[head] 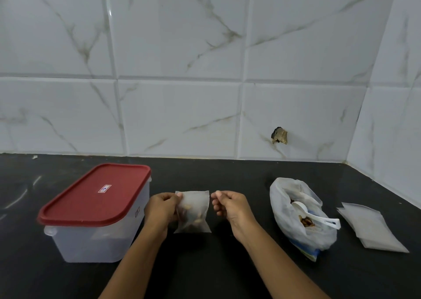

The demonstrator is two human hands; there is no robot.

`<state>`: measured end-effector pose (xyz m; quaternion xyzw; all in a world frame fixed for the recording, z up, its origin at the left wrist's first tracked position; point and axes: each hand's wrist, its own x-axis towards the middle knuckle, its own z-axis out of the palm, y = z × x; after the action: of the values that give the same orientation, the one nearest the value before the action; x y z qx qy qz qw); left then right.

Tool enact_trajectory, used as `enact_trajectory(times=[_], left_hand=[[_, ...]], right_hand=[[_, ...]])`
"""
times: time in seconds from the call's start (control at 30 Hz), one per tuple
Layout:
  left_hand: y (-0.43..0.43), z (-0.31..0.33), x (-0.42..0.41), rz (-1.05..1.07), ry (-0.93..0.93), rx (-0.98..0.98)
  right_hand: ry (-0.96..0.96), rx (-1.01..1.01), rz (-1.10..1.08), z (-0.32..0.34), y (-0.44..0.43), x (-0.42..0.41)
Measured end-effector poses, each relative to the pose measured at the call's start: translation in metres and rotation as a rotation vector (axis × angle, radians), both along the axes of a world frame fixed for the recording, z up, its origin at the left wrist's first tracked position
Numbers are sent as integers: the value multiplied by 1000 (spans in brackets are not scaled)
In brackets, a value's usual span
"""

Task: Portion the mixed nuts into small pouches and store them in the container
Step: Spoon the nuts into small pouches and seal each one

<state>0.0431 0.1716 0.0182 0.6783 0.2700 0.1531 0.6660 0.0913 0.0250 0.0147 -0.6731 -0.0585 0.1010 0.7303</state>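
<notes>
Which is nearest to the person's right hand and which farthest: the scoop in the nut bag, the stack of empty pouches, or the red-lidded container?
From the right hand:
1. White scoop, in the nut bag just to its right.
2. Red-lidded container, to the left, beyond the left hand.
3. Stack of empty pouches, far right, past the bag.

Dark countertop (227, 264) carries it all: the clear container (91, 241) with its red lid (95, 193) on at left, the open nut bag (303, 219) at right, flat empty pouches (371, 228) stacked just beyond.
</notes>
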Motion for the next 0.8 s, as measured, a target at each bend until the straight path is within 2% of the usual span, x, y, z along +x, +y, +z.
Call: enact_trajectory(times=[0.1, 0.27, 0.4, 0.53, 0.8], left_hand=[[-1, -5, 4, 37, -8, 20], [0, -12, 6, 97, -19, 282], [0, -13, 6, 85, 60, 455], [0, -11, 6, 33, 115, 467], [4, -8, 9, 34, 121, 431]], right_hand=[[-33, -121, -24, -6, 9, 6], [-265, -282, -28, -17, 18, 9], [-446, -458, -7, -21, 21, 8], [-538, -554, 30, -22, 21, 7], [-607, -537, 1, -23, 16, 2]])
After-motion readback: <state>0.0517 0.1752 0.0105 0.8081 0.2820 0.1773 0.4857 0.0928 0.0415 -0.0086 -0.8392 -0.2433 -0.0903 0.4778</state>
